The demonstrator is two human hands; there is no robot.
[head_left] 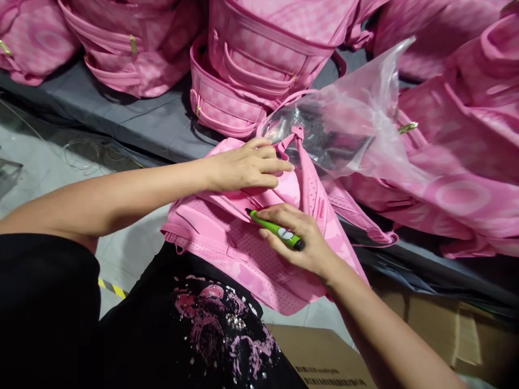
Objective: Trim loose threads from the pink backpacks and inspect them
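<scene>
A pink backpack (259,270) lies tilted across my lap, its perforated back panel and straps facing up. My left hand (253,166) is closed on fabric near the top of the backpack, with its fingers bent and the fingertips partly hidden. My right hand (298,237) grips a green marker (272,226). The marker's black tip points up and left, close to the panel just below my left hand; I cannot tell whether it touches. A padded shoulder strap (311,181) runs beside both hands.
Several pink checked backpacks (263,59) stand along a grey-covered bench (162,127). A clear plastic bag (348,121) rests beyond my left hand. Cardboard boxes (320,351) are below at the right, and yellow-black floor tape (112,288) shows at the left.
</scene>
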